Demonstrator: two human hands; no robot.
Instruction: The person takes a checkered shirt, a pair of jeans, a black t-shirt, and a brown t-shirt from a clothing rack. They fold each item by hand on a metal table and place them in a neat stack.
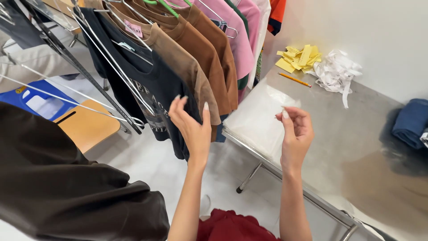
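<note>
My left hand is raised with fingers spread, touching the sleeve edge of a black printed t-shirt that hangs on a rack. Beside it hang brown t-shirts and a pink one on wire hangers. My right hand hovers over a steel table, thumb and fingers pinched on the edge of a clear plastic bag that lies on a stack of such bags.
On the table's far side lie yellow paper tags, a pencil, crumpled white strips and folded blue cloth. A dark brown garment hangs at the near left. A wooden stool stands below the rack.
</note>
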